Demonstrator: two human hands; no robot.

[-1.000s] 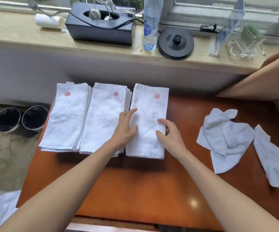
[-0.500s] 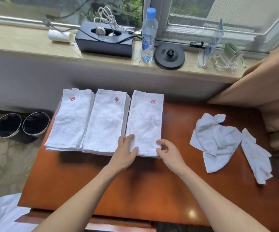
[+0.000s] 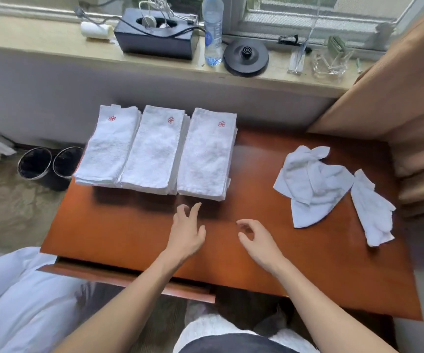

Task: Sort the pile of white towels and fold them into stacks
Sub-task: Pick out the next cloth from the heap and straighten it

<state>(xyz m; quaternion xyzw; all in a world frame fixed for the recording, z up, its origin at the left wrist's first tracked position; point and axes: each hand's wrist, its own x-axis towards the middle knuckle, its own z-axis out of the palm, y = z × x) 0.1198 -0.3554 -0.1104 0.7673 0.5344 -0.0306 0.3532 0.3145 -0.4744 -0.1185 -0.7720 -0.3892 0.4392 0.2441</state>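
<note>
Nubby white terry cloth towels [image 3: 154, 151] lie on glossy reddish wood table [image 3: 256, 250].

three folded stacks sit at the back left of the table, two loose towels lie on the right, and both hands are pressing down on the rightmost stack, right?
Not quite. The head view shows the left hand and right hand empty over bare table, short of the rightmost stack, touching no towel. The three stacks and two loose towels are as you say.

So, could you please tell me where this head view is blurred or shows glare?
Head view: both hands, left and right, are motion-blurred at the fingers; the folded stacks stay fairly sharp; a soft sheen lies on the table beside them; the sill bends from wide-angle distortion.
</note>
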